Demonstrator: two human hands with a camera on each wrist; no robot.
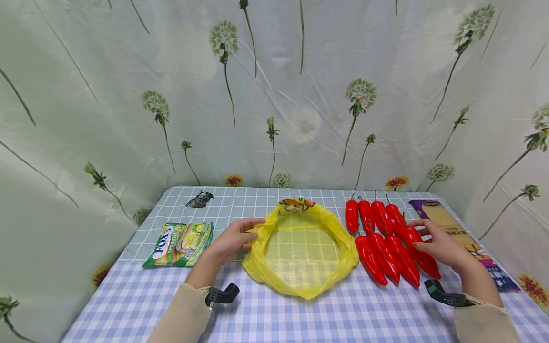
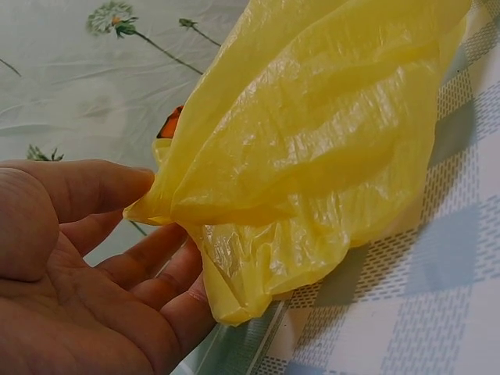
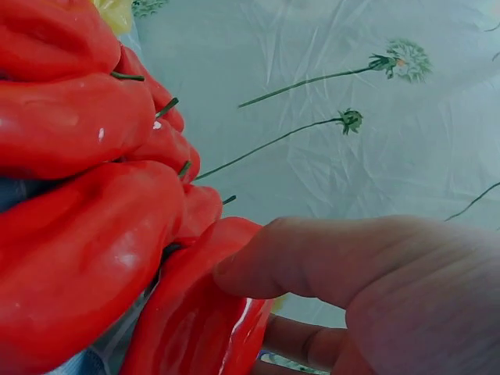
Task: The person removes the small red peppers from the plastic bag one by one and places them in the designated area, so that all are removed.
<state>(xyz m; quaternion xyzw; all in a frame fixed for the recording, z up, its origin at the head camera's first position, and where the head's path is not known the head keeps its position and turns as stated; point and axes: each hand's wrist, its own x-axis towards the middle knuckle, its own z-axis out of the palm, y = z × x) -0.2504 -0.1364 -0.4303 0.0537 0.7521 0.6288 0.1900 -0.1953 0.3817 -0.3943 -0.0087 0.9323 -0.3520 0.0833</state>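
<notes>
In the head view, a yellow plastic bag [image 1: 344, 238] lies spread in a ring, its mouth wide and facing up. My left hand [image 1: 233, 240] pinches its left rim between thumb and fingers; the left wrist view shows the gathered bag edge [image 2: 273, 187] at the thumb tip. To the right of the bag, several shiny red peppers [image 1: 371, 259] with green stems lie in two rows. My right hand [image 1: 442, 245] grips the rightmost front pepper [image 1: 424, 259], and the right wrist view shows the thumb on that pepper [image 3: 187, 312] with fingers behind it.
A green FOX'S candy bag [image 1: 180, 244] lies left of my left hand. Behind it sits a small black wrapper [image 1: 199, 199]. A purple and tan package [image 1: 450, 224] lies right of the peppers, partly behind my right hand. Floral curtains [image 1: 300, 119] surround the checked table [image 1: 309, 319].
</notes>
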